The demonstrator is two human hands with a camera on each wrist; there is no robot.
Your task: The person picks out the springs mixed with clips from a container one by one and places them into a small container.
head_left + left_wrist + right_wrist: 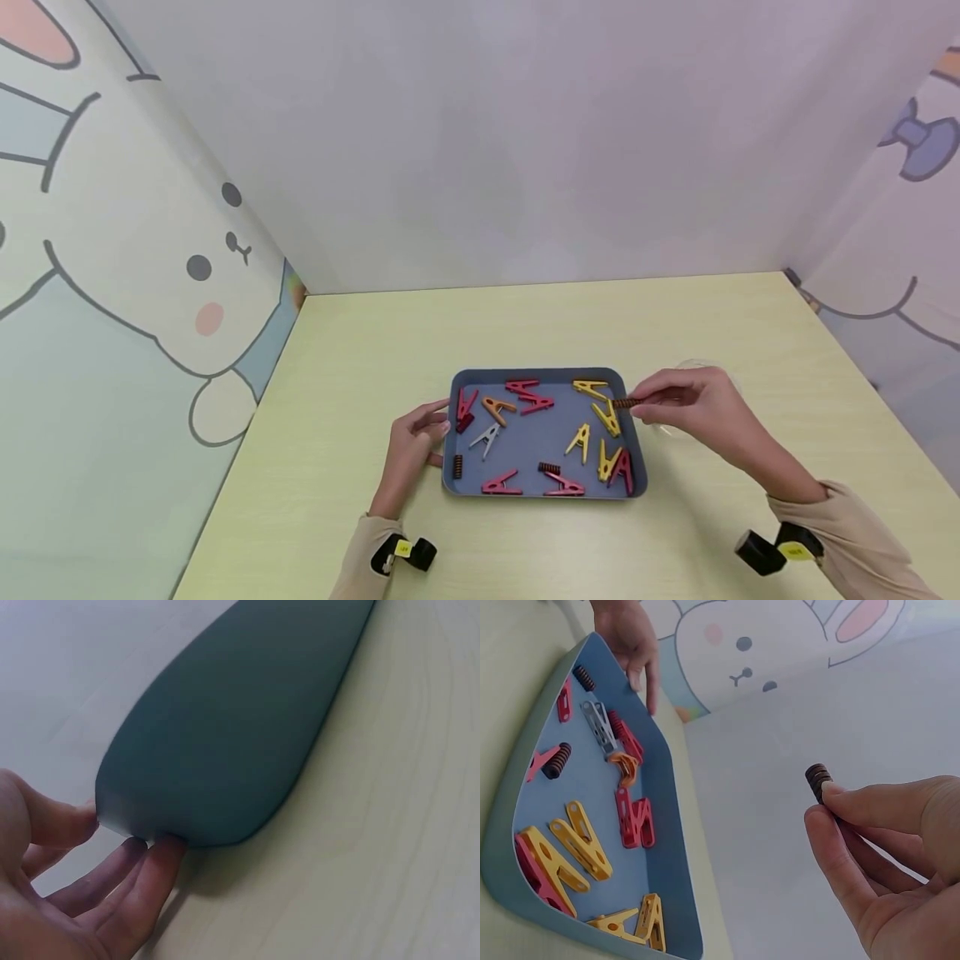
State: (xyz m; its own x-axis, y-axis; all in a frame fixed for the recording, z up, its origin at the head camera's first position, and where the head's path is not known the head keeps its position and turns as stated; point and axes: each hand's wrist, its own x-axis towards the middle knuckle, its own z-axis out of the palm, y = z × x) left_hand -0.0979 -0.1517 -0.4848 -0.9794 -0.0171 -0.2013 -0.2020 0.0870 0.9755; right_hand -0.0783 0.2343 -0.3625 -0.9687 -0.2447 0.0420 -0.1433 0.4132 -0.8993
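Observation:
My right hand (686, 408) pinches a small brown coil spring (817, 780) between thumb and fingertips, just over the right rim of the blue-grey tray (517, 442). On the tray's left side, my left hand (412, 437) grips the wall, fingertips at its edge in the left wrist view. Inside the tray lie red, yellow, orange and grey clothespins, among them an orange clothespin (497, 408), a grey clothespin (486, 438) and a yellow clothespin (578, 442). Two more dark springs show there, one spring (458, 467) near the left wall and another spring (550, 467) near the front.
Behind my right hand, a clear round container (697, 364) is partly hidden. The pale wooden table (360, 333) reaches a white wall (525, 167) at the back. Panels with cartoon animals (127, 250) stand on both sides.

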